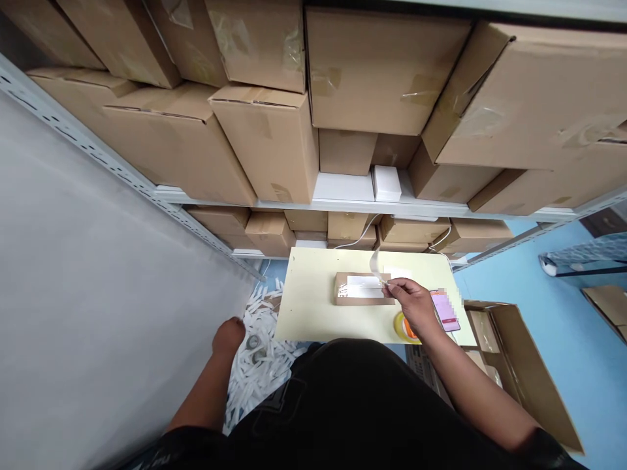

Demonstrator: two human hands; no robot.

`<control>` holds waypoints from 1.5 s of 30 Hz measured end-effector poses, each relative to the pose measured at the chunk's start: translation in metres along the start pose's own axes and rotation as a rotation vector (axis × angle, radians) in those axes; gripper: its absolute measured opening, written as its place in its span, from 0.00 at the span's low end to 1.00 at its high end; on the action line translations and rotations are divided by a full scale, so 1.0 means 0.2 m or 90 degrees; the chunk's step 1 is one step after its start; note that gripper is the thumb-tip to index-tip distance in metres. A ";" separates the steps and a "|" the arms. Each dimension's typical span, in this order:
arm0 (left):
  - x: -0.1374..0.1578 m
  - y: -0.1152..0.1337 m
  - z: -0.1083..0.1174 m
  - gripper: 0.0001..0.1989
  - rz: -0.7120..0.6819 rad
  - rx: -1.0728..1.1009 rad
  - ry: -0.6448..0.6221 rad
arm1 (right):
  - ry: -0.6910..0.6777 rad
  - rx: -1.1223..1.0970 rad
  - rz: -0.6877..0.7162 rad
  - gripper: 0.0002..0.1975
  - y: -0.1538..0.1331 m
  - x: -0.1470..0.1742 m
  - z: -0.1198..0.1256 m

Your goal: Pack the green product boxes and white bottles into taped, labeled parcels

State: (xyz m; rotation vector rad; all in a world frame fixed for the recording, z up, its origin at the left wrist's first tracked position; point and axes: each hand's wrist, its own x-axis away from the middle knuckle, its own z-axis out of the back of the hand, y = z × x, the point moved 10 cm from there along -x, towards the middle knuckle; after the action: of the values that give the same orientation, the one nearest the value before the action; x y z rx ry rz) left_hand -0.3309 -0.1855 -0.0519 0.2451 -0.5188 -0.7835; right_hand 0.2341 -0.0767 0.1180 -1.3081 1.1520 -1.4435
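My right hand (410, 301) is above the pale yellow table, its thumb and fingers pinching a curled translucent strip (375, 262). Just below it lies a small brown cardboard box (341, 299) with a white label (360, 287) on top. Near my right wrist are a roll of yellow tape (400, 326) and a phone (445, 310) with a lit pinkish screen. Off the table's left side, my left hand (229, 336) hangs with its fingers curled closed. Whether anything is inside them is hidden. Many white paper strips (267, 375) lie in a heap on the floor beside it.
Shelves (343, 188) packed with cardboard boxes (386, 65) stand behind the table (304, 320). A small white box (386, 183) sits on one shelf. A grey wall (98, 294) runs along the left. At the right an open carton (533, 372) stands by the table.
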 end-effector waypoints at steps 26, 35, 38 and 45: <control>0.58 1.81 -0.69 0.14 -0.417 -0.140 -0.172 | -0.155 0.653 0.204 0.13 0.39 -0.47 -0.14; 0.55 1.81 -0.68 0.22 -0.479 -0.232 -0.086 | -0.151 0.853 0.329 0.15 0.42 -0.43 -0.18; 0.64 1.81 -0.70 0.22 -0.655 -0.217 -0.060 | -0.172 0.832 0.405 0.20 0.44 -0.35 -0.18; 0.62 1.69 -0.76 0.27 -0.658 -0.134 -0.057 | -0.126 0.797 0.401 0.24 0.51 -0.32 -0.14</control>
State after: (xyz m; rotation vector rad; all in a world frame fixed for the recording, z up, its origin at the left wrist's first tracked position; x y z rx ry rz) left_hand 0.0274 -0.0393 -0.0034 0.2798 -0.3676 -1.8502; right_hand 0.2133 -0.0338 0.0050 -0.1532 0.2767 -1.1296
